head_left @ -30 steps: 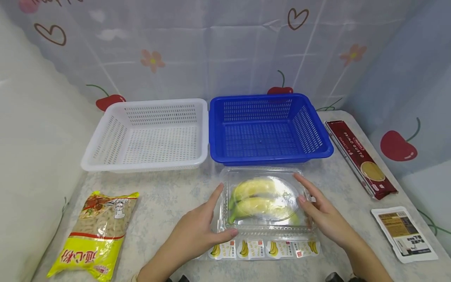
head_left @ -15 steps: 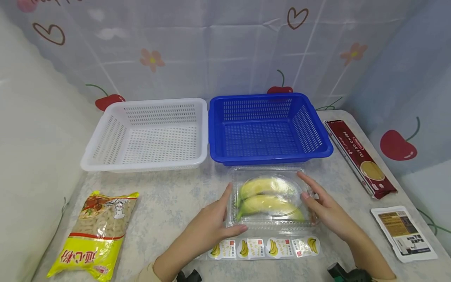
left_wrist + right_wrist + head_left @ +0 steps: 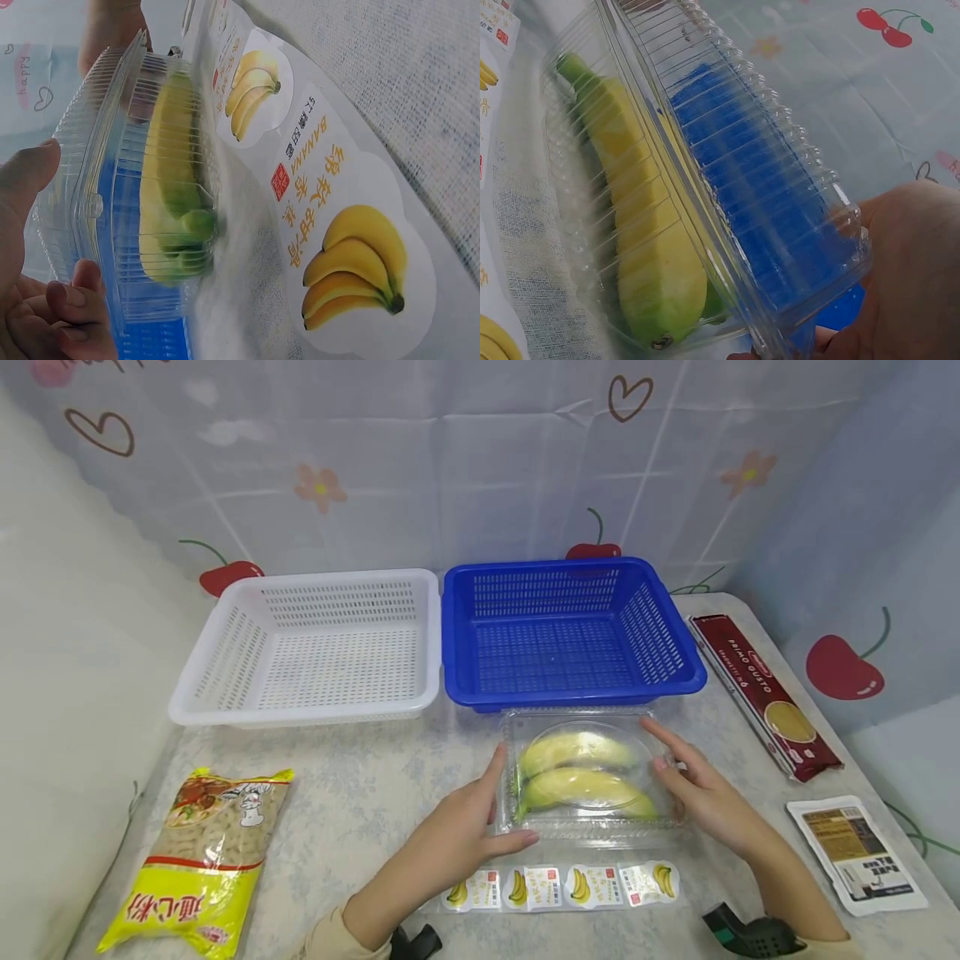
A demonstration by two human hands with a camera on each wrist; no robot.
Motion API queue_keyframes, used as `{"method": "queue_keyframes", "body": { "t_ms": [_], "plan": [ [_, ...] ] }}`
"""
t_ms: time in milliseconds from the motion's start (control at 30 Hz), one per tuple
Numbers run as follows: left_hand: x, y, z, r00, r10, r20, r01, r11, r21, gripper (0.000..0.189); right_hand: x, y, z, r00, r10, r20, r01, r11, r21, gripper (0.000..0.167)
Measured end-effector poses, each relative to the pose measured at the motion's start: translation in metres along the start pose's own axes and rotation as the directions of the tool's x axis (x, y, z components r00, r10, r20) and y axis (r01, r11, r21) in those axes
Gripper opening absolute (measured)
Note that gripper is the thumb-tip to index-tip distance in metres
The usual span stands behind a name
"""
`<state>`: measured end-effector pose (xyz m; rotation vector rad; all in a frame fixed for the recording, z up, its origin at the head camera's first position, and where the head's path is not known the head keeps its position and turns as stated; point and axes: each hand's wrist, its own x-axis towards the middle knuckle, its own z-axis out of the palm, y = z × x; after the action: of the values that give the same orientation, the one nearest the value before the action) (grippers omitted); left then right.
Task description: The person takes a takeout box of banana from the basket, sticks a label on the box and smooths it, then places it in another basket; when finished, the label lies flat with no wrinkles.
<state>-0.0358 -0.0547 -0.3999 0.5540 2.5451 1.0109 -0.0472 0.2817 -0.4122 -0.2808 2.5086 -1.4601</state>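
A clear plastic clamshell box (image 3: 600, 833) with its lid down stands just in front of the blue basket. Inside lie two yellow-green bananas (image 3: 588, 789). My left hand (image 3: 468, 820) holds the box's left side, its thumb and forefinger spread along the edge. In the left wrist view, several curled fingertips (image 3: 75, 296) meet the rim. On the opposite side, my right hand (image 3: 705, 793) grips the right end; part of its fingers is hidden behind the box in the right wrist view. Nearer to me lies a strip of banana stickers (image 3: 561, 888), flat on the table.
Behind the box, a white basket (image 3: 431, 652) and a blue basket (image 3: 573, 700) stand side by side. A yellow pasta bag (image 3: 198, 868) lies at left. At right lie a red spaghetti pack (image 3: 765, 697) and a white pouch (image 3: 858, 856).
Both hands have shifted the box with the bananas to the right and slightly away from me, off the sticker strip's back edge. The baskets and other packs stay in place.
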Motion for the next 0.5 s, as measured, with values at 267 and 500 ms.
{"method": "queue_keyframes", "body": {
  "t_ms": [267,500],
  "plan": [
    [0.003,-0.001,0.000,1.000,0.015,-0.018,-0.014,1.000,0.027,0.111,-0.003,-0.004,-0.004,0.999,-0.003,-0.051,-0.008,0.979,-0.206,0.052],
    [0.000,0.000,-0.005,1.000,-0.002,-0.022,0.003,0.999,0.033,0.110,-0.009,-0.011,-0.006,0.988,0.041,-0.147,-0.089,0.937,-0.337,0.054]
  ]
}}
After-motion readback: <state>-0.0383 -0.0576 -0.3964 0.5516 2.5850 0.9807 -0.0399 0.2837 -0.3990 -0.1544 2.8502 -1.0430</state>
